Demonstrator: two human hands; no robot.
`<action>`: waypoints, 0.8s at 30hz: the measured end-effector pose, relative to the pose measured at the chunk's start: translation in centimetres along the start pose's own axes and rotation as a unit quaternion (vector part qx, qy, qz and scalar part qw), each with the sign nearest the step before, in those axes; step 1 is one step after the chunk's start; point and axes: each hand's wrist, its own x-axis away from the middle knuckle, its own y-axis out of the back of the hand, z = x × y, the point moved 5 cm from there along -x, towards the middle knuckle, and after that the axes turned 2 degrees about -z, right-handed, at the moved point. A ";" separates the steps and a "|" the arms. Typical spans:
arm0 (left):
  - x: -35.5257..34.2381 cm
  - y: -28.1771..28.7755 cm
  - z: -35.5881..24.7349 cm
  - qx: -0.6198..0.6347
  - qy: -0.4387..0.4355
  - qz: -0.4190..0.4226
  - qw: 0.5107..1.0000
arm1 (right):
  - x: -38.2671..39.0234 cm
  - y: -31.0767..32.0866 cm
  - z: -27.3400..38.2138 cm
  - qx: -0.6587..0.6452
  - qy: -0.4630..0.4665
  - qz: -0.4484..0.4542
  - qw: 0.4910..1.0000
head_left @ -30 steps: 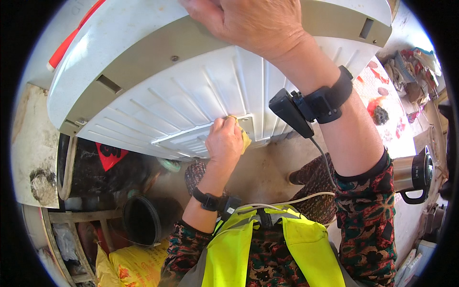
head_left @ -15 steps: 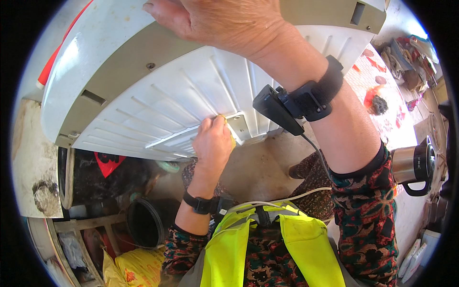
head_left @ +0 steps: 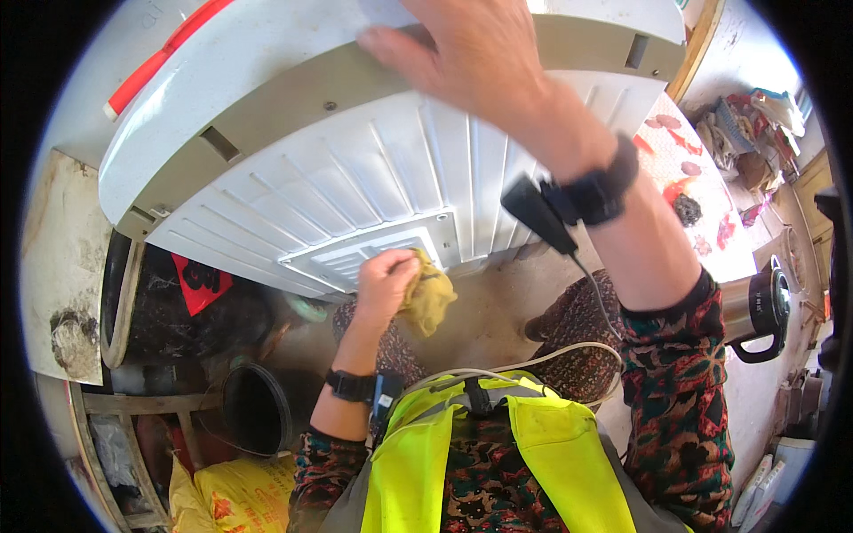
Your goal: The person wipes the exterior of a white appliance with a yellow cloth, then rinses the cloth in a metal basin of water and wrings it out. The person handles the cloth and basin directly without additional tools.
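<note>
In the head view, looking down, the person's left hand [head_left: 384, 286] is curling closed, pinching a crumpled yellow cloth [head_left: 431, 298] that is hanging loosely from the fingers. The cloth is sitting in front of the lower edge of a large white ribbed panel [head_left: 311, 191], near its vent cover [head_left: 342, 259]; whether it is touching is unclear. The right hand [head_left: 484, 53] is reaching over the curved trim [head_left: 275, 111] at the top, blurring, with its fingertips running out of view; its grip cannot be told.

The step in hand seems to be wiping the panel. The next move would probably be calling for pressing the cloth flat along the ribs.

No brand is showing clearly. At left, a red paper diamond [head_left: 200, 282] is bearing a dark character, and a yellow bag [head_left: 249, 489] is carrying red print. At right, a steel kettle [head_left: 739, 306] is showing tiny marks, too small for reading.
</note>
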 end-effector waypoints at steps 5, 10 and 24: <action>1.4 2.1 -0.8 0.320 0.026 -0.035 0.947 | 13.6 3.8 8.4 -0.197 -0.295 0.391 0.849; 3.2 -3.4 1.7 0.287 0.098 0.035 0.952 | 26.3 3.8 15.9 -0.386 -0.635 0.328 0.582; 5.1 7.8 7.1 0.328 0.180 0.059 0.926 | 30.1 -5.7 15.0 -0.308 -0.867 0.123 0.371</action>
